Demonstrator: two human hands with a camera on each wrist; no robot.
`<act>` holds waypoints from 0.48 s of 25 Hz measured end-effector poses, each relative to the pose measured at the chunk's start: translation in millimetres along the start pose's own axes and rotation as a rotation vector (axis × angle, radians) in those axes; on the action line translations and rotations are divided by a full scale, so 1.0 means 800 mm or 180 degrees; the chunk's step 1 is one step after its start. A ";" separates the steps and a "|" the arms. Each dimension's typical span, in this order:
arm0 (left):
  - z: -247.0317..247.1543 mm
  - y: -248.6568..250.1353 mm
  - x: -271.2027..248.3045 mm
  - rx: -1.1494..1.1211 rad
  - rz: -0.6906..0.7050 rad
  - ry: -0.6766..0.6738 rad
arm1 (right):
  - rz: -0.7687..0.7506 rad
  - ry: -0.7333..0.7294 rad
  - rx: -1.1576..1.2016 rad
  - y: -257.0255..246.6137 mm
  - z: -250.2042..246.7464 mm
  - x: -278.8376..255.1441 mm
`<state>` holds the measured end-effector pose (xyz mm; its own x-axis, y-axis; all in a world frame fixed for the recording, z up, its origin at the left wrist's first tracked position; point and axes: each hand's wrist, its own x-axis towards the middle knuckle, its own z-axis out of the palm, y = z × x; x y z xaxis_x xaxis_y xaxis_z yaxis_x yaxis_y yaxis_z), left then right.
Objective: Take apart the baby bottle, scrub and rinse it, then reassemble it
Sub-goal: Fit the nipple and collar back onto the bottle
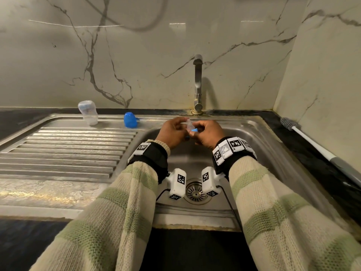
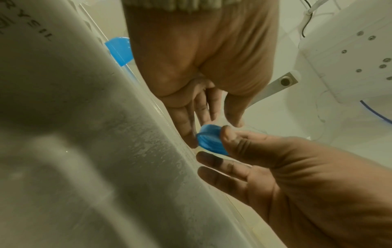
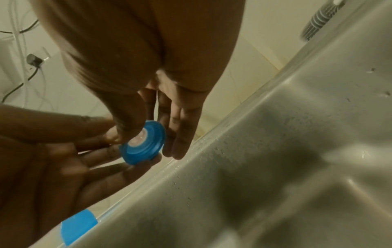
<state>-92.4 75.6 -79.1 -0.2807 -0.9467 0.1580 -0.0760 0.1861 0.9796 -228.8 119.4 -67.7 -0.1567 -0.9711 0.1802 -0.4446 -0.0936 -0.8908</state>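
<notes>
Blue collar ring [image 3: 142, 142] with clear teat [image 1: 188, 123], pinched between left hand [image 1: 172, 132] and right hand [image 1: 209, 134]

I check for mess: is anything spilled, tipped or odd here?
Nothing stands out. The bottle body stands upright on the drainboard beside the blue cap; no spill shows.

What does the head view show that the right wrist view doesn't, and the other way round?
Only the head view shows the bottle body standing on the drainboard, the tap, the drain strainer and the brush's white handle. Only the right wrist view shows the blue ring's inner face with the clear teat seated in it. Both show the left hand and right hand holding that ring over the sink, the blue cap and the brush.
</notes>
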 end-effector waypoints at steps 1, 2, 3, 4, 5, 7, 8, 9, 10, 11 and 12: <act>0.001 -0.001 0.000 -0.0036 0.0005 0.0047 | -0.0160 0.0017 -0.0234 0.000 0.000 0.000; 0.001 -0.001 0.000 -0.0034 0.0019 0.0126 | -0.0322 -0.0007 -0.0447 -0.002 0.000 0.000; 0.001 -0.002 0.001 0.0008 0.0044 0.0209 | -0.0453 -0.0038 -0.0616 -0.003 0.001 -0.001; 0.001 -0.004 0.004 0.0098 0.0089 0.0314 | -0.0519 -0.0084 -0.0693 -0.004 0.001 -0.002; 0.001 -0.007 0.007 0.0250 0.0158 0.0419 | -0.0507 -0.0134 -0.0693 -0.005 0.000 -0.002; 0.000 -0.007 0.008 0.0717 0.0289 0.0610 | -0.0380 -0.0151 -0.0701 -0.005 0.000 -0.001; -0.002 -0.008 0.009 0.0941 0.0311 0.0722 | -0.0283 -0.0143 -0.0872 -0.003 0.000 0.001; -0.005 -0.009 0.009 0.1086 0.0260 0.0821 | -0.0143 -0.0163 -0.1181 0.000 0.000 0.002; -0.007 -0.010 0.009 0.1158 0.0175 0.0912 | -0.0006 -0.0186 -0.1468 0.005 -0.001 0.005; -0.008 -0.009 0.008 0.1224 0.0096 0.0966 | 0.0105 -0.0160 -0.1624 0.007 -0.003 0.006; -0.007 -0.008 0.006 0.1368 0.0020 0.0947 | 0.0147 -0.0050 -0.1614 0.009 -0.006 0.006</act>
<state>-88.0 68.3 -83.8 -0.0030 -0.9673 0.2536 -0.4787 0.2241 0.8489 -236.9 115.0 -71.7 -0.1749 -0.9752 0.1355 -0.8103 0.0643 -0.5825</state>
